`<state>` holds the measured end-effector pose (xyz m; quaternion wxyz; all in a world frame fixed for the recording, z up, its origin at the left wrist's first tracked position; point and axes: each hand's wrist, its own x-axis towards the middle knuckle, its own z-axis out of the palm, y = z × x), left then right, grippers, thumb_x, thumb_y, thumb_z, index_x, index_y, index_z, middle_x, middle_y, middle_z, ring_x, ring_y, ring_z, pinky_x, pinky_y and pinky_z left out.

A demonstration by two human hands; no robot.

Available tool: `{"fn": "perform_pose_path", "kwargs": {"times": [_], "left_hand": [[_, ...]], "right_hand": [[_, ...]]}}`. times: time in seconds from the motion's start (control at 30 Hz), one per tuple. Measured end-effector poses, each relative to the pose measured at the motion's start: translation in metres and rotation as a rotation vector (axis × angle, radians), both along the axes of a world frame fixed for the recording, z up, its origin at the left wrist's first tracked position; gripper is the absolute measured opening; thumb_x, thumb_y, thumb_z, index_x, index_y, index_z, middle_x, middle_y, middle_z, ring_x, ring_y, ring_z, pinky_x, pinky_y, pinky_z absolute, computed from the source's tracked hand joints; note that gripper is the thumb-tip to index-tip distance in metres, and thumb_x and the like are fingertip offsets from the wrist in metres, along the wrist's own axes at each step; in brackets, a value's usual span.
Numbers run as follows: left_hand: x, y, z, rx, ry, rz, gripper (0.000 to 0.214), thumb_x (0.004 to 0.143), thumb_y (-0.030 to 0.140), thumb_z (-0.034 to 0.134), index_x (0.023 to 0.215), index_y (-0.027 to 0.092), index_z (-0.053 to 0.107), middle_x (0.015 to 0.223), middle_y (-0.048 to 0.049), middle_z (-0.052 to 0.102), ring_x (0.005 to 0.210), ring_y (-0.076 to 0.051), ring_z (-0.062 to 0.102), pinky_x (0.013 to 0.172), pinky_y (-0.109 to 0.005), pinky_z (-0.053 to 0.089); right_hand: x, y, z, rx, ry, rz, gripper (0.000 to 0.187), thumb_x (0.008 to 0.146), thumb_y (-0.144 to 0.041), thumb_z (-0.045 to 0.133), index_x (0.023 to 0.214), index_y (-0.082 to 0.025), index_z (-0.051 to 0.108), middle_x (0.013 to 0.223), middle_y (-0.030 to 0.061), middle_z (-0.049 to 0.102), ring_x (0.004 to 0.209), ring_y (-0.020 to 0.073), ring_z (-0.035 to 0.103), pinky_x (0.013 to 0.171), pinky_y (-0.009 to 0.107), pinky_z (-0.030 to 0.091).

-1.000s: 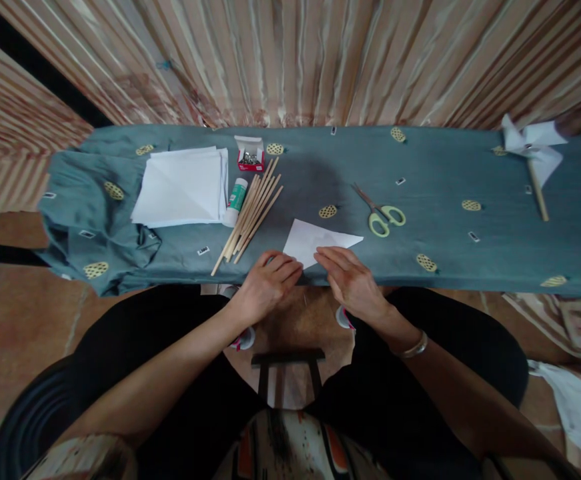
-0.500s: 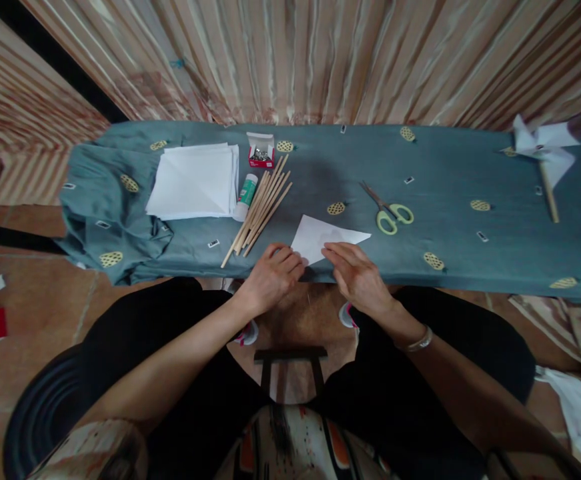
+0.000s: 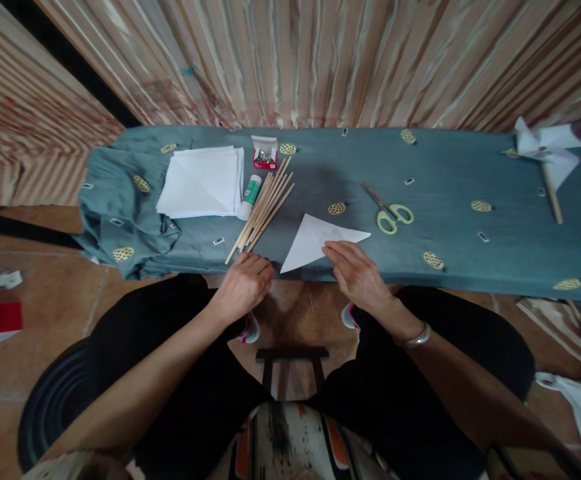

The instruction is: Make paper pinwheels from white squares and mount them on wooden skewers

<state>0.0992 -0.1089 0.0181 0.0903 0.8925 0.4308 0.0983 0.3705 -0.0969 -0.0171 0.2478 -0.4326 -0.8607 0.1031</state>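
Your top (image 3: pixel 295 437) has a pale cream ground, broken by streaky black brushmarks down the middle and by elongated orange panels with dark outlines to either side. Its sleeves (image 3: pixel 73 465) leave your forearms bare; the left one is pale with darker marks, and the right is too shadowed to read. Your trousers (image 3: pixel 435 360) are plain black. A broad silvery bracelet (image 3: pixel 419 336) circles your right wrist, while your left wrist is bare. Beyond the near edge of the tabletop (image 3: pixel 450 233), your shoes (image 3: pixel 253 329) show whitish-grey with bright pink trim.
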Motion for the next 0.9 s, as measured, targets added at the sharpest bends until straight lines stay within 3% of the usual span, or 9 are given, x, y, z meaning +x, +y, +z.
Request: {"fn": "perform_pose_path", "kwargs": {"times": [0.07, 0.13, 0.23, 0.37, 0.5, 0.63, 0.8, 0.9], "left_hand": [[-0.002, -0.006, -0.006, -0.202, -0.187, 0.158, 0.018, 0.088, 0.016, 0.048, 0.084, 0.016, 0.066, 0.088, -0.0083, 0.07, 0.082, -0.021, 0.065, 0.078, -0.034, 0.049], [0.002, -0.01, -0.013, -0.493, -0.475, 0.347, 0.02, 0.089, 0.03, 0.051, 0.09, 0.017, 0.067, 0.086, -0.0073, 0.071, 0.08, -0.02, 0.067, 0.073, -0.031, 0.05], [0.014, -0.012, -0.023, -0.986, -0.908, 0.595, 0.046, 0.083, 0.059, 0.058, 0.091, 0.014, 0.067, 0.088, -0.0111, 0.074, 0.076, -0.022, 0.07, 0.065, -0.03, 0.053], [0.032, -0.007, -0.024, -1.352, -1.167, 0.744, 0.057, 0.082, 0.063, 0.059, 0.09, 0.008, 0.07, 0.09, -0.018, 0.076, 0.075, -0.023, 0.072, 0.063, -0.028, 0.054], [0.043, 0.001, -0.017, -1.537, -1.257, 0.803, 0.052, 0.099, 0.046, 0.04, 0.083, 0.007, 0.07, 0.08, -0.0157, 0.075, 0.065, -0.018, 0.071, 0.056, -0.024, 0.051], [0.049, 0.004, -0.012, -1.617, -1.302, 0.871, 0.044, 0.1, 0.033, 0.038, 0.081, 0.008, 0.069, 0.077, -0.0136, 0.075, 0.061, -0.015, 0.07, 0.053, -0.021, 0.05], [0.05, 0.005, -0.009, -1.649, -1.365, 0.859, 0.057, 0.102, 0.041, 0.029, 0.084, 0.007, 0.071, 0.078, -0.0132, 0.075, 0.062, -0.015, 0.071, 0.052, -0.02, 0.051], [0.052, 0.005, -0.009, -1.662, -1.345, 0.852, 0.053, 0.102, 0.037, 0.031, 0.082, 0.008, 0.071, 0.078, -0.0126, 0.075, 0.061, -0.014, 0.071, 0.051, -0.019, 0.051]], "right_hand": [[0.0, -0.001, 0.0, 0.007, -0.004, 0.004, 0.045, 0.09, -0.007, 0.041, 0.131, -0.014, 0.058, 0.129, 0.0152, 0.063, 0.122, 0.029, 0.054, 0.105, 0.052, 0.049], [0.001, -0.001, 0.0, 0.03, -0.002, -0.003, 0.045, 0.091, -0.008, 0.04, 0.132, -0.014, 0.057, 0.131, 0.0151, 0.062, 0.124, 0.0286, 0.053, 0.106, 0.051, 0.048], [0.005, 0.003, 0.002, 0.077, 0.024, -0.07, 0.044, 0.093, -0.011, 0.04, 0.135, -0.013, 0.053, 0.137, 0.0166, 0.059, 0.129, 0.0291, 0.051, 0.108, 0.051, 0.046], [0.015, 0.018, 0.006, 0.054, 0.085, -0.252, 0.044, 0.097, -0.021, 0.037, 0.139, -0.013, 0.05, 0.14, 0.0176, 0.057, 0.133, 0.0295, 0.05, 0.11, 0.053, 0.042], [0.023, 0.033, 0.009, -0.041, 0.143, -0.312, 0.044, 0.097, -0.027, 0.038, 0.135, -0.012, 0.054, 0.133, 0.0172, 0.063, 0.126, 0.0289, 0.057, 0.107, 0.051, 0.045], [0.025, 0.039, 0.013, -0.13, 0.177, -0.281, 0.041, 0.095, -0.029, 0.042, 0.13, -0.017, 0.059, 0.128, 0.0133, 0.067, 0.121, 0.0277, 0.062, 0.105, 0.048, 0.048], [0.022, 0.039, 0.02, -0.177, 0.231, -0.293, 0.039, 0.092, -0.03, 0.047, 0.127, -0.018, 0.061, 0.124, 0.0109, 0.07, 0.115, 0.0263, 0.065, 0.102, 0.046, 0.05], [0.02, 0.04, 0.022, -0.192, 0.244, -0.311, 0.039, 0.09, -0.031, 0.051, 0.125, -0.017, 0.062, 0.12, 0.0111, 0.072, 0.112, 0.0267, 0.067, 0.1, 0.046, 0.052]]}}
